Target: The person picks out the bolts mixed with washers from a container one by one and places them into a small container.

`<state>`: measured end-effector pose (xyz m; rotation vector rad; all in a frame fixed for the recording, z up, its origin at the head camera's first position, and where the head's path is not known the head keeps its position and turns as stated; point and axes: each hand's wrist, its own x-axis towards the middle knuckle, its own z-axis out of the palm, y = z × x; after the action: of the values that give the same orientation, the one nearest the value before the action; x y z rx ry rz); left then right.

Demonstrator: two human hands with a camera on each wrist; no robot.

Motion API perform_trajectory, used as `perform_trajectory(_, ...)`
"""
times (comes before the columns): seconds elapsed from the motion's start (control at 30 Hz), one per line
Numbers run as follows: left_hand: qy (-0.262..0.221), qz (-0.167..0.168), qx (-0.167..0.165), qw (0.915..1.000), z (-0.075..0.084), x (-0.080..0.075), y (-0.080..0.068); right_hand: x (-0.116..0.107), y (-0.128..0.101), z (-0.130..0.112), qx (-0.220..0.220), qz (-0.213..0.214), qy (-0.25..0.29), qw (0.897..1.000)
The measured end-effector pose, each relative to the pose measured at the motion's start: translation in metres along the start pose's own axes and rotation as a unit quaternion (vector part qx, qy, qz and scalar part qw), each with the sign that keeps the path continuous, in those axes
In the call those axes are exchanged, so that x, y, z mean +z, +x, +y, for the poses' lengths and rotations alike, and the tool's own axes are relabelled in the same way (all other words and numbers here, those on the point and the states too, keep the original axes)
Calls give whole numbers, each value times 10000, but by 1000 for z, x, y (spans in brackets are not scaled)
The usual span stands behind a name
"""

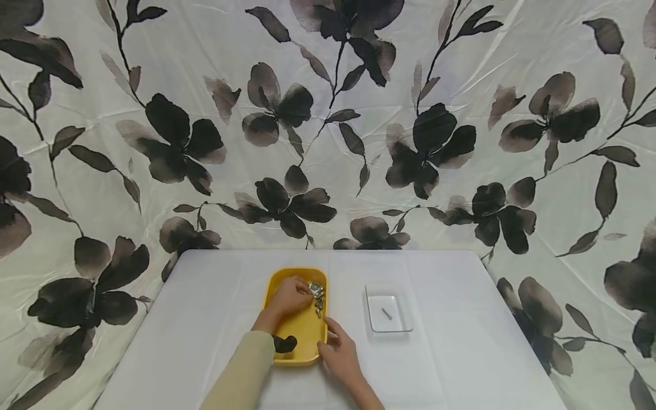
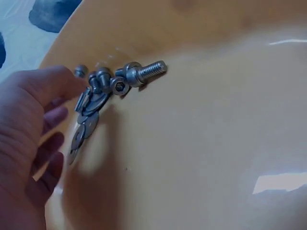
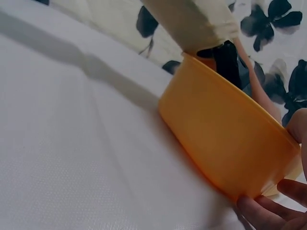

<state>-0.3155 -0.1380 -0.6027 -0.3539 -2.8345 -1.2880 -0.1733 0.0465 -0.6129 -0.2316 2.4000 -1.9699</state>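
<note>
Sleeve [image 1: 241,370] of pale yellow is lying at eight o'clock from the middle of the yellow tray [image 1: 307,336]. One black thing [image 1: 284,344] is sitting by its cuff, at seven o'clock. Further up, the left hand [image 1: 292,295] is hanging inside the tray at twelve o'clock. Its fingers are making a soft curve, and one is reaching the little metal pile [image 1: 319,300]. Whether they are pinching a piece, one cannot tell.

Picking out metal bits by hand seems to be the step going on. The next move is probably calling for a small, careful pinch on one bit, because the bits are leaning on each other and could be slipping.

The pile is resting along the tray's right wall, at two o'clock. At least four bolts [image 2: 120,86] and at least four washers [image 2: 89,124] are showing; some are hiding others, so the full count is staying unsure.

At four o'clock, the right hand [image 1: 342,359] is holding the tray's side, its fingers and thumb clamping the rim and outer wall.

At three o'clock, well apart from the tray, one clear box [image 1: 376,322] is standing on one white table [image 1: 451,341]. One screw [image 1: 386,314] is lying in it, slanting from ten to four.
</note>
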Motion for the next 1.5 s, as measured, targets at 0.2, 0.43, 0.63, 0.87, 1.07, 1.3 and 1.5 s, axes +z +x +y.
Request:
perform_trajectory(0.2,-499,28,316,9982,13,-1,3,-4,0,-3,-117,76,-60,9999)
perform_trajectory(0.43,-475,-45,271,9985,30,-7,-5,-1,-4,-2,-44,-1,-242,9997)
perform_trajectory(0.63,-407,-65,23,9991,38,-11,-12,0,-8,-2,30,-48,-355,9994)
perform_trajectory(0.87,-650,63,120,9978,49,-20,-14,-4,-6,-6,-255,-186,-710,9970)
perform_trajectory(1.07,-771,132,354,9963,56,-27,-22,-3,-6,-13,-237,-380,-1099,9929)
perform_trajectory(1.3,-785,-21,488,9957,65,-27,-32,-6,-8,-14,-103,-481,-1032,9934)
perform_trajectory(1.5,-790,8,461,9958,70,-26,-35,-14,-6,-20,-249,-589,-1071,9922)
